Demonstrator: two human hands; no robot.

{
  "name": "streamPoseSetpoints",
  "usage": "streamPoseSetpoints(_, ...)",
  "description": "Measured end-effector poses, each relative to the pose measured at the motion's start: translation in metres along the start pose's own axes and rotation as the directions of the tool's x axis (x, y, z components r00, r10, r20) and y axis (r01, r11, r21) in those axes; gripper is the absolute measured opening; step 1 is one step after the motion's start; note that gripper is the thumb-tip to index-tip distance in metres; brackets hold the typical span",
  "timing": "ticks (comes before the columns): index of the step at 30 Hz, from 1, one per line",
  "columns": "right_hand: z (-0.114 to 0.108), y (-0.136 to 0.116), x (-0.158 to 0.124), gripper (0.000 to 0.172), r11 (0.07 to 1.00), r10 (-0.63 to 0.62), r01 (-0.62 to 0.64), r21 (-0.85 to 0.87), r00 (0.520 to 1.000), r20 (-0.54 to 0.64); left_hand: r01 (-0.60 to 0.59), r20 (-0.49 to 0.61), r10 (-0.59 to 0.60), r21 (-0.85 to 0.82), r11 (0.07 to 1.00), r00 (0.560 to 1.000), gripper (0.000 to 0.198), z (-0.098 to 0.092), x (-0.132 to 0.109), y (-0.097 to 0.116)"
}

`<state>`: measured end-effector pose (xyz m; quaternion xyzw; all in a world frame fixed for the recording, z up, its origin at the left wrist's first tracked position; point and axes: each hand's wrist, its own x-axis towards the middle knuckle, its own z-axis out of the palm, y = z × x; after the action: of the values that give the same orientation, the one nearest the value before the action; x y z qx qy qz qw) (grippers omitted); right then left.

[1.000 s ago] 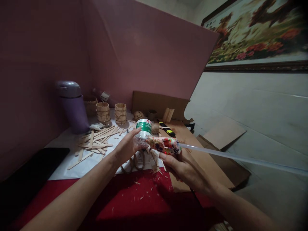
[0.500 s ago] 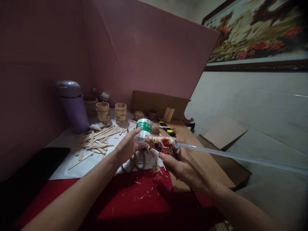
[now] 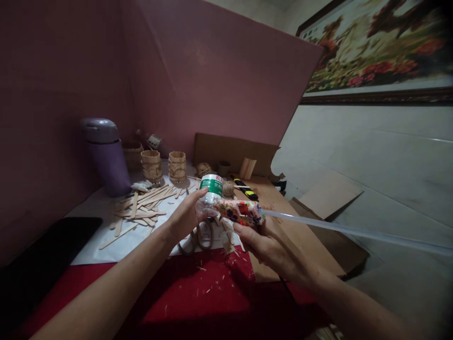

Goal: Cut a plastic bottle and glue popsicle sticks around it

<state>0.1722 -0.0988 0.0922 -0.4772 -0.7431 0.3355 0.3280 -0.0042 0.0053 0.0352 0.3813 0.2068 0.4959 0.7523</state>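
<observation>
Left hand (image 3: pixel 187 218): fingers wrapped around the lower part of a clear plastic bottle (image 3: pixel 211 190), holding it up off the table.
Bottle: tilted away from the person, with a green and white label on its far end. It sits between the two hands, above the scissors.
Right hand (image 3: pixel 273 246): closed around the grip of a glue gun (image 3: pixel 240 211) with a flowered cover, thumb lying along its side.
Glue gun: its front end meets the bottle's clear wall just beside the left fingertips — the exact contact is too small to make out.
Glue stick (image 3: pixel 354 231): long and translucent, running out of the gun's back, past the right hand and off to the right.
Scissors (image 3: pixel 201 236): lying flat right under the hands, handles toward the person.
Wooden sticks (image 3: pixel 139 208): a loose scatter on the white paper (image 3: pixel 102 231), left of the left hand.
Stick cups (image 3: pixel 177 166): two small ones standing beyond the left hand, with a purple flask (image 3: pixel 106 158) further left.
Twine ball (image 3: pixel 228 189): just past the bottle.
Utility knife (image 3: pixel 247 190): yellow and black, beyond the right hand on the cardboard (image 3: pixel 304 236).
Red cloth (image 3: pixel 212 297): under both forearms — flecked with wood chips.
</observation>
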Motion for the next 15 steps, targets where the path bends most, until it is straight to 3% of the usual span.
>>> streamPoseSetpoints(9,0.0012,-0.0060,0.0005,0.022,1.000,0.008,-0.007,0.027,0.998,-0.058,0.008,-0.029,-0.007,0.035,0.999,1.000,0.033,0.0019,-0.0019,0.0008)
streamPoseSetpoints(15,-0.0009,-0.0003,0.0013,0.025,0.999,-0.008,0.011,0.049,0.998,-0.054,0.000,0.029,-0.001,0.041,0.999,1.000,0.035,0.0019,-0.0027,0.0001)
